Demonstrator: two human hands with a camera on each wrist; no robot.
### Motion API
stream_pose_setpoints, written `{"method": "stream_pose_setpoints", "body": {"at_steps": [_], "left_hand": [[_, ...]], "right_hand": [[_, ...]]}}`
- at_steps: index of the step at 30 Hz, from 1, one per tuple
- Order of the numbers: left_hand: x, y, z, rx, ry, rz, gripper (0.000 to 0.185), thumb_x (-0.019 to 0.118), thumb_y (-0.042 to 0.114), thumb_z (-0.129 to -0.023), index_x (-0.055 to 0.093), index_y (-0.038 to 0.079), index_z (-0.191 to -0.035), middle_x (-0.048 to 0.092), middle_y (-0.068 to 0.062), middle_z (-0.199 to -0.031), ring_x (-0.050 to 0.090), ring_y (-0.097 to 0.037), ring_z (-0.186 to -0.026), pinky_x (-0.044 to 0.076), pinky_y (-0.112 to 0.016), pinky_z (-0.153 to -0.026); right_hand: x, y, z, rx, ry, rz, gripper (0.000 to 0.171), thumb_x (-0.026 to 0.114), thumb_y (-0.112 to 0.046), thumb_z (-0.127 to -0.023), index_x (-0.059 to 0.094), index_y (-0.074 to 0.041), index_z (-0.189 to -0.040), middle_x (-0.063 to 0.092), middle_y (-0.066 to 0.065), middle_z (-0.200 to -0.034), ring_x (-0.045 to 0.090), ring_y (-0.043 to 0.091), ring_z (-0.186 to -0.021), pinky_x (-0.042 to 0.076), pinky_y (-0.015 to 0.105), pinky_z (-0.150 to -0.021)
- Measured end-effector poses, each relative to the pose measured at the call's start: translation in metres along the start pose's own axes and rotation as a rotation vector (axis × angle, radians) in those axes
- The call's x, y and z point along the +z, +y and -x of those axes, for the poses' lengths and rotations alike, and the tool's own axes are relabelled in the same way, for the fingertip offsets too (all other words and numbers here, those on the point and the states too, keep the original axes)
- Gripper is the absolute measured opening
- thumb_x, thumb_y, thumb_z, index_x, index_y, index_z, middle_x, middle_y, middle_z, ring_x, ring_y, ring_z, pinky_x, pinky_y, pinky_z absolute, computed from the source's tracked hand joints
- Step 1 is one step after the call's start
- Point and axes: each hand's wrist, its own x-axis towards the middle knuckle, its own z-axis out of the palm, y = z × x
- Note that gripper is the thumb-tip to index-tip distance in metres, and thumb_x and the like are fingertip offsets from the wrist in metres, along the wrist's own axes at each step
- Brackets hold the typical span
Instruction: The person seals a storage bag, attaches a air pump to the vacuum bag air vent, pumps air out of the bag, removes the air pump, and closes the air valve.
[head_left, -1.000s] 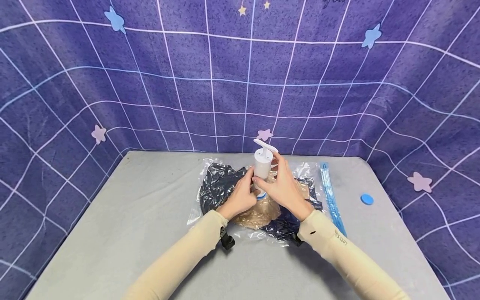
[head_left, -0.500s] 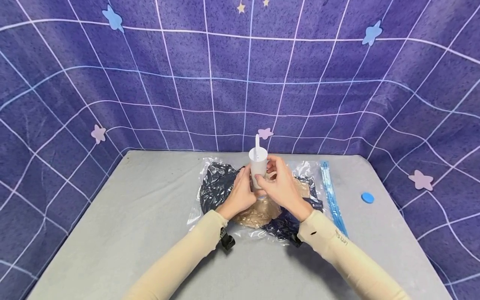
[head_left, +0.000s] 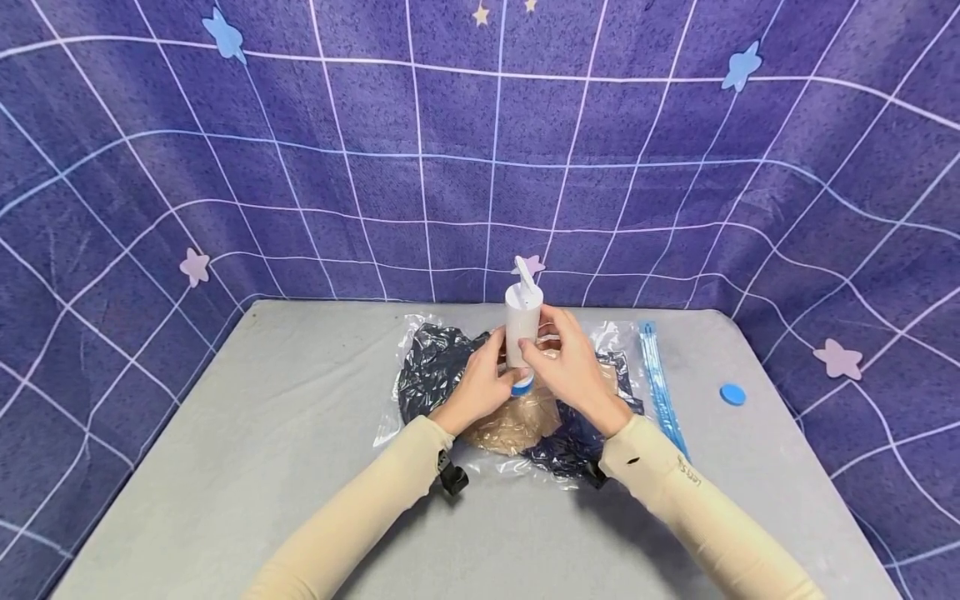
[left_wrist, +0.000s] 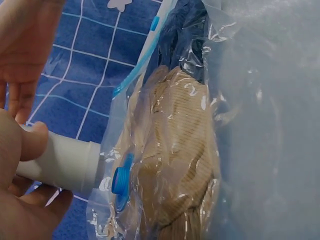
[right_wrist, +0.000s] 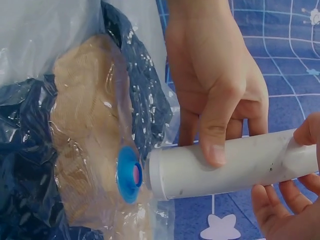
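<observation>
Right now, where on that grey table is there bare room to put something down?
The table is bare left of the vacuum bag and along the near edge. It is crowded mid-table: both hands hold the pump; a blue cap lies right.

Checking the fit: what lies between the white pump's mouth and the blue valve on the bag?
Nothing: in the right wrist view a bare gap separates the white cylindrical plastic pump from the round blue valve.
</observation>
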Motion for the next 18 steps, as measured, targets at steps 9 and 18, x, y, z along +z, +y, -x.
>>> {"method": "stream_pose_setpoints", "body": {"at_steps": [9, 18], "left_hand": [[0.001, 0.000, -0.005, 0.007, 0.011, 0.016, 0.062, 0.072, 0.016, -0.097, 0.044, 0.006, -0.151, 0.062, -0.016, -0.136, 0.065, -0.030, -0.122, 0.057, -0.039, -0.101], [0.002, 0.000, -0.005, -0.008, 0.015, 0.006, 0.057, 0.072, 0.015, -0.097, 0.046, 0.006, -0.147, 0.063, -0.015, -0.134, 0.066, -0.030, -0.121, 0.057, -0.038, -0.101]], "right_hand": [[-0.007, -0.002, -0.001, 0.027, -0.010, -0.055, 0.048, 0.071, -0.004, -0.092, 0.057, -0.001, -0.138, 0.059, 0.022, -0.124, 0.066, 0.039, -0.109, 0.059, 0.053, -0.093], [-0.012, 0.003, 0.002, 0.040, -0.084, -0.047, 0.051, 0.072, -0.004, -0.093, 0.054, -0.002, -0.141, 0.062, 0.021, -0.128, 0.066, 0.039, -0.113, 0.059, 0.054, -0.094]]}}
